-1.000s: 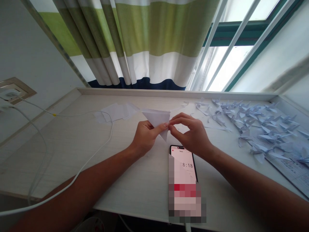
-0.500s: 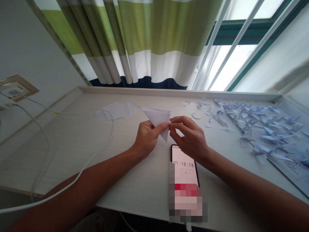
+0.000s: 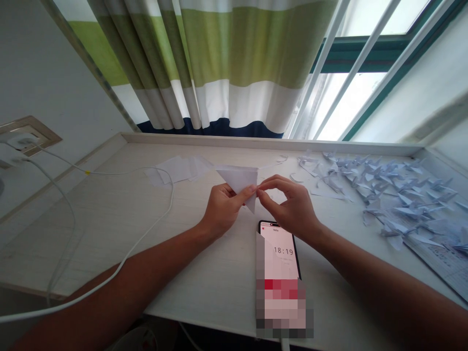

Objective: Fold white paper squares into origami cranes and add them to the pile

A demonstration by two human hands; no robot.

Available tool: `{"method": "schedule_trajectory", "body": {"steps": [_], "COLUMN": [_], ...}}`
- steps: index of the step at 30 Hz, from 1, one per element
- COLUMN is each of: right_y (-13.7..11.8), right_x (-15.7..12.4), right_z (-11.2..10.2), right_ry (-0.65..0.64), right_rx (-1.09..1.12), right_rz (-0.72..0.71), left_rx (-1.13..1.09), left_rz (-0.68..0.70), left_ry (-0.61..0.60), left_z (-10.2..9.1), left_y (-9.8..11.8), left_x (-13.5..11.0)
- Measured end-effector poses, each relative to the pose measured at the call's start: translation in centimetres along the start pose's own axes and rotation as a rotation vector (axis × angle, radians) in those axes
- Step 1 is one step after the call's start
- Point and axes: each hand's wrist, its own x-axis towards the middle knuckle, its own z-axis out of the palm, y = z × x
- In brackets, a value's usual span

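A white paper [image 3: 238, 176] folded into a triangle is held above the desk, its point hanging down. My left hand [image 3: 224, 207] grips it from the left, thumb across the front and the other fingers behind. On the right, my right hand [image 3: 288, 202] pinches the paper's right edge between thumb and fingertips. Below my right hand lies a phone [image 3: 281, 263] with a timer on its screen, its lower part pixelated.
Many folded paper cranes [image 3: 405, 195] cover the right side of the desk [image 3: 109, 209], partly on a printed sheet [image 3: 442, 258]. Loose paper sheets [image 3: 179, 169] lie at back left. A white cable [image 3: 146, 231] loops over my left forearm. Paper scraps [image 3: 297, 178] lie behind my right hand.
My right hand's fingers have drawn closer together at the paper's right edge, the thumb rising toward it. The triangle stays nearly in place. The view has tilted slightly.
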Motion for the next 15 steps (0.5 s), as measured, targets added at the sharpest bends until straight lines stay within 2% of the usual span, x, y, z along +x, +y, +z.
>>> {"method": "schedule_trajectory", "body": {"steps": [5, 11, 15], "right_y": [0.2, 0.23, 0.39], "right_x": [0.24, 0.28, -0.01], "right_z": [-0.31, -0.37, 0.11], "right_ry": [-0.075, -0.08, -0.067], "right_rx": [-0.044, -0.022, -0.043], "right_rz": [-0.003, 0.042, -0.024], "left_rx": [0.1, 0.107, 0.063], "left_rz": [0.021, 0.021, 0.005], "left_ry": [-0.032, -0.07, -0.06], "left_z": [-0.39, -0.33, -0.11], "left_y": [-0.27, 0.06, 0.15], "left_x": [0.23, 0.13, 0.05]}}
